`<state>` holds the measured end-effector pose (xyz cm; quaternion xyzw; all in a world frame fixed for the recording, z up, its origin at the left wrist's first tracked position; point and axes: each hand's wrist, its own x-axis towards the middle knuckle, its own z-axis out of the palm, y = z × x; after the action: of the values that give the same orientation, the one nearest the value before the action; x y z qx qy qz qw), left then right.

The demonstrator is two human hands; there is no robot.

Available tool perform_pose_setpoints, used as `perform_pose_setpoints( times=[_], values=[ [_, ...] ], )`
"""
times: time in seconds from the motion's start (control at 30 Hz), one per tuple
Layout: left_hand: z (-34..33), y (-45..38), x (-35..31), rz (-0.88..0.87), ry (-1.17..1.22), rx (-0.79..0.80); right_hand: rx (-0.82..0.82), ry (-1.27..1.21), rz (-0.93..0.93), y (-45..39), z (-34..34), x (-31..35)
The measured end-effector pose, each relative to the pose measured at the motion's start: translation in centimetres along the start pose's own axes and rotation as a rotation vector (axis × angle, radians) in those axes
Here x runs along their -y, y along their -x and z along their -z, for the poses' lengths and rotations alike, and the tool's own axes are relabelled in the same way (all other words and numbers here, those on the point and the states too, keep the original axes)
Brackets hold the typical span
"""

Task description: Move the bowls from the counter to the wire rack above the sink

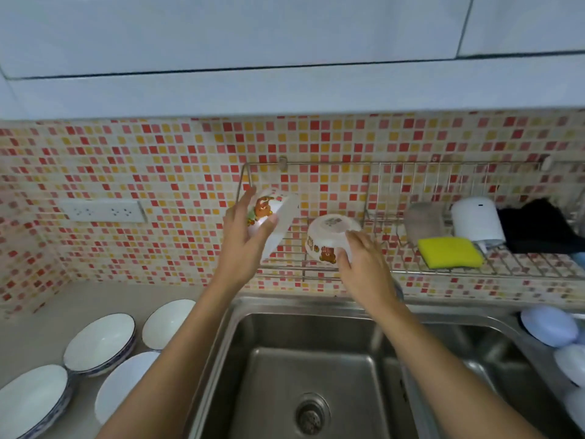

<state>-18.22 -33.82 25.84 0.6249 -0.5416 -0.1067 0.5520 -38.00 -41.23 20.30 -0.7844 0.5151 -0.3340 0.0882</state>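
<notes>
My left hand (243,236) grips a white bowl with a bear print (275,217), tilted on its side at the left end of the wire rack (285,267). My right hand (364,264) holds a second bear-print bowl (329,236) upside down on the rack, fingers along its right side. Several white bowls stay on the counter at lower left: one at the back (167,321), a blue-rimmed stack (101,343), another stack (31,400) and one partly hidden by my left arm (123,384).
On the rack to the right lie a yellow sponge (449,251), a grey cup (424,221), a white dispenser (478,220) and a black cloth (538,226). The steel sink (310,375) is below. Pale round items (550,324) sit at the sink's right. A wall socket (104,211) is at left.
</notes>
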Motion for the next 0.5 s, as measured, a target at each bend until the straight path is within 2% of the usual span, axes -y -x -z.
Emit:
perform_pose_setpoints(
  times=[0.13, 0.27, 0.37, 0.5],
  values=[
    [-2.2, -2.4, 2.8, -0.147, -0.388, 0.099, 0.084, 0.158, -0.046, -0.6, -1.6, -2.3],
    [-3.7, -4.1, 5.6, -0.221, -0.713, 0.228, 0.052, 0.308, 0.022, -0.1, -3.0, -3.1],
    [-4.3, -4.5, 7.2, -0.237, -0.849, 0.288, 0.027, 0.331, 0.029, -0.1, -3.4, -3.3],
    [-4.8, -5.1, 8.1, -0.223, -0.895, 0.327, 0.028, 0.352, 0.044, 0.1, -3.5, -3.4]
  ],
)
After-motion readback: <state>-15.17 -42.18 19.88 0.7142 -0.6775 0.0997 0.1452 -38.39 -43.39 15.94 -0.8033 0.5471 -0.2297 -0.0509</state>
